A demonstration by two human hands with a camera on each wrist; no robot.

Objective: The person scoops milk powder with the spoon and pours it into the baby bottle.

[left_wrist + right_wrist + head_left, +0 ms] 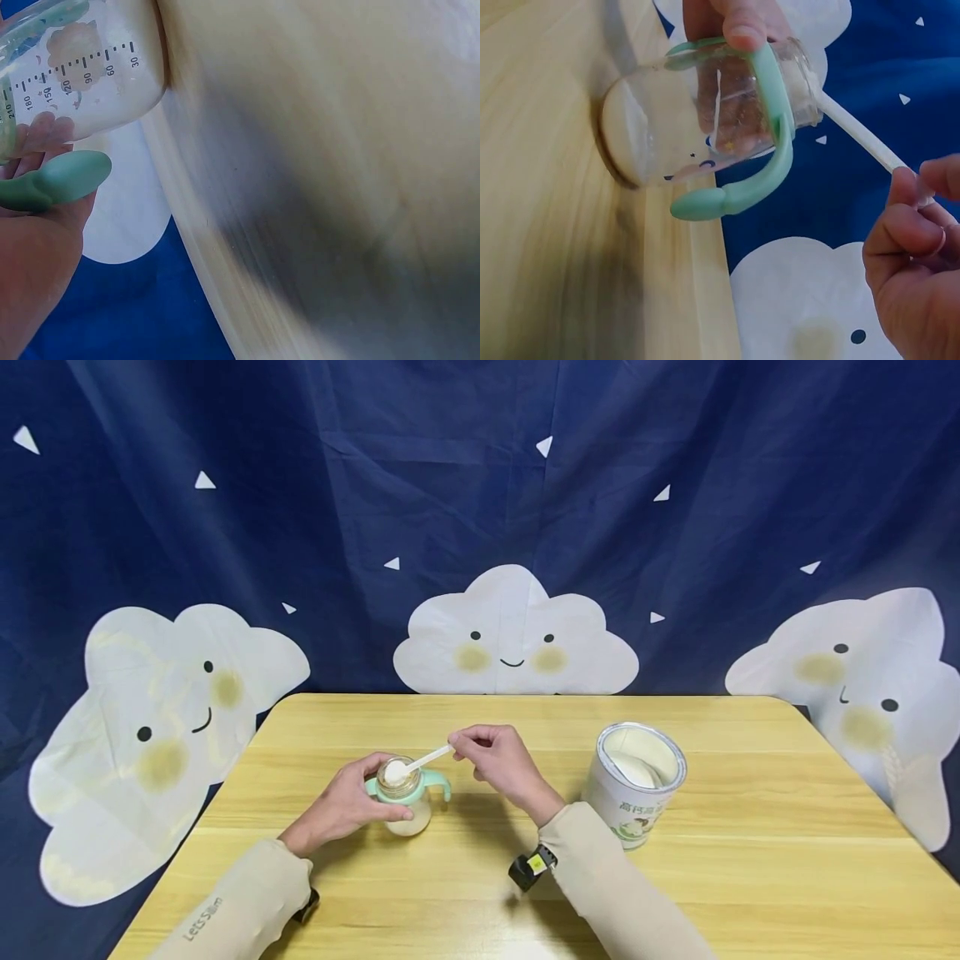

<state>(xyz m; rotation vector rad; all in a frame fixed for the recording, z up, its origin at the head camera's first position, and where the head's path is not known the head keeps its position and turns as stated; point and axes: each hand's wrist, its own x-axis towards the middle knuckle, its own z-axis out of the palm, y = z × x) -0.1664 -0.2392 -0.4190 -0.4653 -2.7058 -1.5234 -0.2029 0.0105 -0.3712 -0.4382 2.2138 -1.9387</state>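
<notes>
A clear baby bottle [409, 823] with a mint-green two-handled collar [774, 90] stands upright on the table, its lid off. My left hand [347, 797] grips it around the upper part from the left side. Whitish contents lie at the bottle's bottom, and measuring marks show in the left wrist view. My right hand [508, 766] pinches the end of a white scoop [431, 757] between thumb and fingers. The bowl of the scoop, with white powder in it, is at the bottle's mouth. In the right wrist view, the scoop's handle [861, 135] slants away from the rim.
An opened white can [624, 806] stands to the right of my right forearm, its inside partly visible. Beneath everything is a light wooden table [750, 827]. Behind its far edge hangs a dark blue curtain [480, 510] with smiling clouds.
</notes>
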